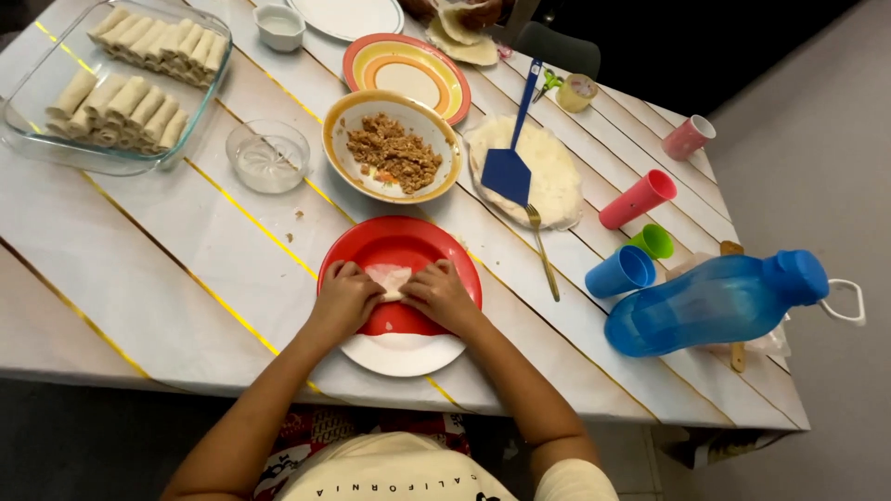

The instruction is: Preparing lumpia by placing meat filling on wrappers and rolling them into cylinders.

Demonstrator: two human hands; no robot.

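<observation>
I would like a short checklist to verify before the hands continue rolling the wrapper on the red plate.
1. Left hand on the wrapper: ok.
2. Right hand on the wrapper: ok.
3. Wrapper lies fully on the red plate: ok.
4. Filling enclosed in the wrapper: cannot tell, fingers cover it.
5. Bowl of filling close behind the plate: ok.
6. Glass dish with finished rolls has free space: ok.

pale wrapper (391,276), half-rolled, on red plate (401,243)

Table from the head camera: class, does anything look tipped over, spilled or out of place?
Yes. The blue bottle lies on its side near the table's right edge, and a pink cup beside it is also tipped over. A few crumbs lie near the filling bowl.
</observation>
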